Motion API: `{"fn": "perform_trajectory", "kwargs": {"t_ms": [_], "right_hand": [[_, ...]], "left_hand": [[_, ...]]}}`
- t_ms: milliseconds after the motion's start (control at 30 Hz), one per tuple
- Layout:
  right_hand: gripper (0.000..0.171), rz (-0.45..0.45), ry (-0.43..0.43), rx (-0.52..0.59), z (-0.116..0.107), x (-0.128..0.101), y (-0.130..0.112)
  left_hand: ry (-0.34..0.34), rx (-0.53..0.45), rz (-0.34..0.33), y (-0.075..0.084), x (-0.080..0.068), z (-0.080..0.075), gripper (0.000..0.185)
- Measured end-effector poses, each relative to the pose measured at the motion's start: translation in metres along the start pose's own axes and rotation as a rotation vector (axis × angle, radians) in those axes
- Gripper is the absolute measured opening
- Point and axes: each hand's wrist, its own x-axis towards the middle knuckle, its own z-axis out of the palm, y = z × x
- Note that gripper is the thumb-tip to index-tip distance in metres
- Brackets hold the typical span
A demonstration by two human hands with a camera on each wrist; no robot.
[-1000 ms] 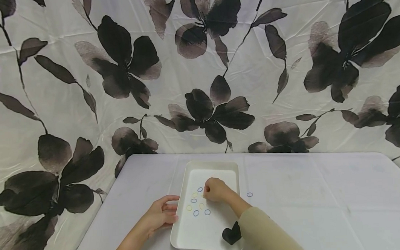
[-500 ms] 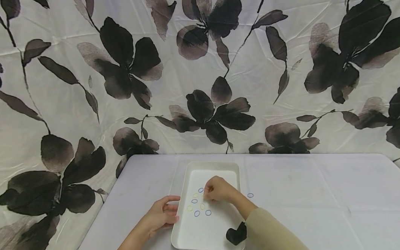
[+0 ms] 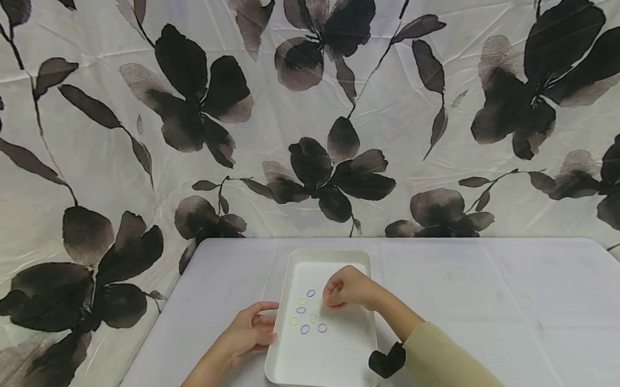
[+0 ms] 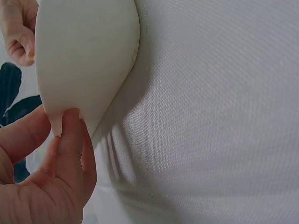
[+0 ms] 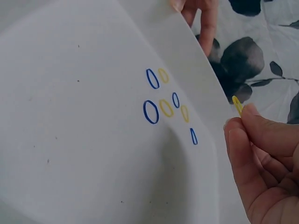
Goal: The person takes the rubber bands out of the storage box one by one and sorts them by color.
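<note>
A white tray [image 3: 345,355] lies lengthwise on the table, and my left hand [image 3: 247,331] holds its left rim. In the left wrist view the thumb and fingers of the left hand [image 4: 56,158] pinch the tray's edge [image 4: 88,56]. My right hand [image 3: 349,288] is over the tray's right half. Between its thumb and index finger it pinches a thin yellow rubber band [image 5: 237,104], raised above the tray. Several blue rubber bands [image 5: 151,112] and 3 yellow rubber bands [image 5: 166,108] lie scattered on the tray floor, left of the right hand in the head view.
A white cloth [image 3: 505,300] covers the table. Behind it hangs a white curtain [image 3: 389,96] with dark flower prints. A black heart-shaped piece [image 3: 387,360] shows beside the right sleeve [image 3: 445,362], overlapping the tray's right edge.
My right hand has moved right and lifted, with the yellow rubber band in its fingers. Its forearm now hides the blue band that showed on the table. The left hand keeps its place.
</note>
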Motion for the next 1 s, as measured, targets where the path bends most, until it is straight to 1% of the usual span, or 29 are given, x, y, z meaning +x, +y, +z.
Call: {"fn": "perform_trajectory", "kwargs": {"t_ms": [200, 367, 467, 700, 900, 1000], "right_hand": [[0.005, 0.002, 0.015, 0.033, -0.012, -0.009, -0.001], [0.013, 0.002, 0.064, 0.069, -0.026, -0.021, 0.005], [0.016, 0.007, 0.079, 0.093, -0.035, -0.03, 0.01], [0.013, 0.014, 0.126, 0.054, -0.055, -0.049, 0.023], [0.011, 0.02, 0.124, 0.05, -0.064, -0.061, 0.035], [0.012, 0.031, 0.122, 0.06, -0.066, -0.065, 0.039]], "left_hand": [[0.013, 0.008, 0.009, 0.0, 0.002, 0.0, 0.066], [0.004, 0.009, -0.003, 0.0, 0.002, 0.002, 0.065], [-0.01, 0.008, -0.009, -0.002, 0.001, 0.002, 0.065], [-0.012, 0.0, -0.001, -0.003, 0.0, -0.001, 0.067], [-0.014, 0.004, -0.004, -0.003, 0.001, -0.001, 0.066], [-0.01, 0.003, -0.006, -0.002, 0.001, -0.001, 0.066]]}}
